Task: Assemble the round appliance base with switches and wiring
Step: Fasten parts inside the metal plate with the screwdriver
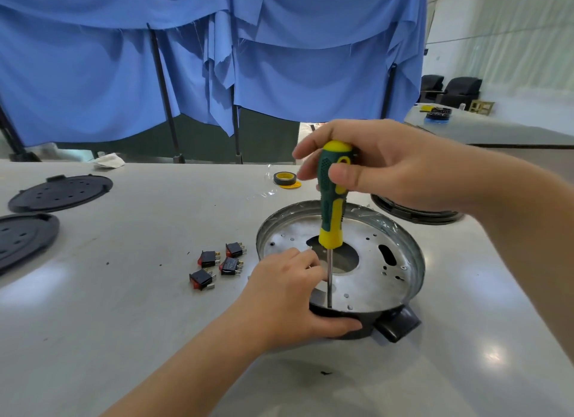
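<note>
The right hand (382, 165) has fingers and thumb wrapped round the green-and-yellow screwdriver (333, 205), holding it upright with its tip down at the near edge of the round appliance base (385, 280), likely to drive a screw. The left hand (285, 295) clamps the base's near rim, thumb outside and fingers curled inside, steadying it on the table (124, 308). Only bare perforated metal shows inside, while four red rocker switches (217, 266) wait just to its left.

Right hand (382, 165): raised, forearm entering from the right edge. Fingers (341, 176) and thumb curled round the upper handle of an upright screwdriver (332, 205), index finger extended past its cap.

Left hand (289, 295): low, forearm entering from the bottom edge, angled up to the right. Thumb pressed along the outer near wall of the round base (400, 280), fingers hooked over its rim, fingertips beside the screwdriver shaft.
</note>
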